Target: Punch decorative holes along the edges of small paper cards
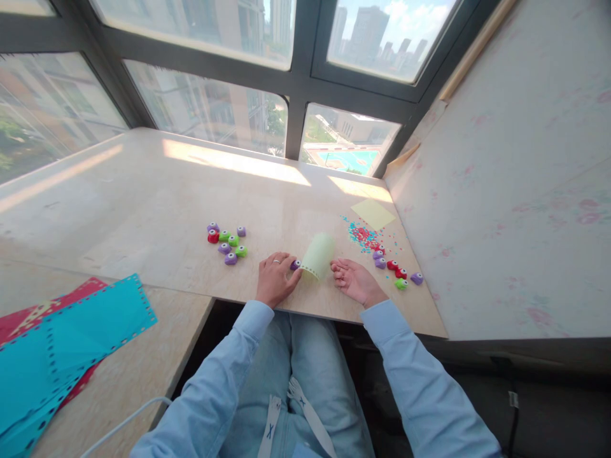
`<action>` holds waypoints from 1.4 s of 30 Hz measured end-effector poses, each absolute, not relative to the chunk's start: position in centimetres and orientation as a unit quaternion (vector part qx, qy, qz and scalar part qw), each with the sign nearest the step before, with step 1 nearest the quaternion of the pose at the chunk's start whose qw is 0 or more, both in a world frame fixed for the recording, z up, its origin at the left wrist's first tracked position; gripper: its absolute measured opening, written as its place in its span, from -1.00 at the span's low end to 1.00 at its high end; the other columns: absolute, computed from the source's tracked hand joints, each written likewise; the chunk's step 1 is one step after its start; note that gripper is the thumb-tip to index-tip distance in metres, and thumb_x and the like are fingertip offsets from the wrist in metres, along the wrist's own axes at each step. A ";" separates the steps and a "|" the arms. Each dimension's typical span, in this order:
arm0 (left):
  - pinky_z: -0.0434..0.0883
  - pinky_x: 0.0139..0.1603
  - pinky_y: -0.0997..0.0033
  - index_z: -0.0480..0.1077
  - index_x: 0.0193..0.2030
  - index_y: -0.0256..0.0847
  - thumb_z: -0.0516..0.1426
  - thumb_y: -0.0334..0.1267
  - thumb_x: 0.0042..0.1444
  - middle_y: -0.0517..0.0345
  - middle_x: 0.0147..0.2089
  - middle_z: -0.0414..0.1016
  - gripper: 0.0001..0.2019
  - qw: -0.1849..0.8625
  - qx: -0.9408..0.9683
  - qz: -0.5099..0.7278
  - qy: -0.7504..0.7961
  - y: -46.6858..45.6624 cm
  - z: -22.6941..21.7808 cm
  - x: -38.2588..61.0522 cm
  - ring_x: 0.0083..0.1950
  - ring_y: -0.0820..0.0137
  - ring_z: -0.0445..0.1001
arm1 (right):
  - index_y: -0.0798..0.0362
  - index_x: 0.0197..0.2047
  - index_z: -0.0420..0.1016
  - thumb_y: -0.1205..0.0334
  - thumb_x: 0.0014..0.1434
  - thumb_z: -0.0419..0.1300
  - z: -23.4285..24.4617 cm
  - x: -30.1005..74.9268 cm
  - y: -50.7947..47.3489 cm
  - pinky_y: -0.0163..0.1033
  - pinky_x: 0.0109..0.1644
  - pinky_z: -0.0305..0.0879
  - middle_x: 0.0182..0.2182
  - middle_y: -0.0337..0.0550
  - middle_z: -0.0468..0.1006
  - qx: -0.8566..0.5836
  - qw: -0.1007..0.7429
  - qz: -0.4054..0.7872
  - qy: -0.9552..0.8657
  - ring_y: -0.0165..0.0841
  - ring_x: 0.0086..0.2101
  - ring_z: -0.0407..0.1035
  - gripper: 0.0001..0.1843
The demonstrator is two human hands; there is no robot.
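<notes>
My left hand (277,278) is closed around a small purple craft punch (295,264) with a round white top. That punch sits at the near left corner of a pale green sheet of paper (319,251). The sheet bends up into an arch, and a row of small holes runs along its near edge. At the sheet's right edge my right hand (354,280) has its fingers curled, with the fingertips against the paper; the exact grip is partly hidden.
Several purple, green and red punches (231,241) lie left of my hands, and more punches (401,273) on the right. Blue and red paper bits (365,236) are scattered beside a yellow sheet (373,214). Blue punched sheets (95,324) overlap red ones at lower left, near a white cable (126,416).
</notes>
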State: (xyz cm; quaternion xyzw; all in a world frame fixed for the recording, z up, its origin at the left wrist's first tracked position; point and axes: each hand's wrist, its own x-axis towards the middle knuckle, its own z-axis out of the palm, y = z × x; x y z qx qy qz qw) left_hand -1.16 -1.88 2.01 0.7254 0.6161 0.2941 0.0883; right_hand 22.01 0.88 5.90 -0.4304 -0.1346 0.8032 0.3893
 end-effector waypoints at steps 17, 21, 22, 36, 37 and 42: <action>0.24 0.15 0.05 0.46 -0.02 -0.06 0.10 -0.10 0.23 0.05 0.09 0.51 -0.75 0.089 0.725 0.301 0.613 -1.9 2.1 -1.1 0.20 0.14 0.36 | 0.07 -0.23 0.43 0.37 0.27 0.03 6.4 21.4 0.3 -0.45 -0.64 0.12 -0.55 -0.29 0.45 -0.392 0.404 0.819 -0.112 -0.51 -0.63 0.28 -0.84; 0.26 0.13 0.05 0.45 -0.03 -0.07 0.13 -0.09 0.20 0.05 0.09 0.51 -0.76 0.081 0.729 0.299 0.611 -1.9 2.0 -1.2 0.20 0.13 0.36 | 0.07 -0.13 0.49 0.21 0.25 0.15 7.1 21.4 0.0 -0.39 -0.53 0.29 -0.43 -0.19 0.55 -0.436 0.424 0.779 -0.152 -0.44 -0.49 0.43 -0.83; 0.26 0.13 0.05 0.45 -0.03 -0.07 0.14 -0.09 0.20 0.05 0.10 0.50 -0.75 0.078 0.730 0.297 0.611 -1.9 1.9 -1.2 0.20 0.13 0.35 | 0.07 -0.14 0.49 0.14 0.25 0.17 7.3 21.4 -0.1 -0.36 -0.49 0.34 -0.38 -0.16 0.57 -0.447 0.429 0.767 -0.166 -0.41 -0.44 0.46 -0.80; 0.21 0.25 0.03 0.35 0.16 -0.14 0.10 -0.20 0.22 -0.13 0.27 0.32 -0.63 0.057 0.766 0.322 0.554 -1.9 1.0 -1.0 0.35 0.11 0.22 | 0.04 -0.23 0.48 0.17 0.06 0.39 6.6 19.9 -0.5 -0.14 -0.28 0.55 -0.23 -0.07 0.52 -0.521 0.402 0.701 -0.274 -0.27 -0.22 0.48 -0.76; 0.20 0.26 0.02 0.35 0.16 -0.16 0.11 -0.22 0.21 -0.13 0.26 0.34 -0.63 0.059 0.767 0.326 0.550 -1.9 1.0 -1.0 0.34 0.11 0.22 | 0.04 -0.24 0.48 0.19 0.06 0.39 6.4 19.9 -0.5 -0.16 -0.27 0.55 -0.24 -0.08 0.52 -0.516 0.405 0.704 -0.272 -0.29 -0.23 0.48 -0.77; 0.21 0.27 -0.04 0.39 0.09 -0.17 0.15 -0.24 0.17 -0.14 0.24 0.37 -0.66 0.077 0.753 0.334 0.562 -1.8 1.2 -0.7 0.36 0.07 0.22 | 0.04 -0.24 0.48 0.24 0.07 0.38 5.8 20.1 -0.5 -0.19 -0.24 0.55 -0.27 -0.08 0.55 -0.494 0.418 0.717 -0.260 -0.29 -0.23 0.51 -0.80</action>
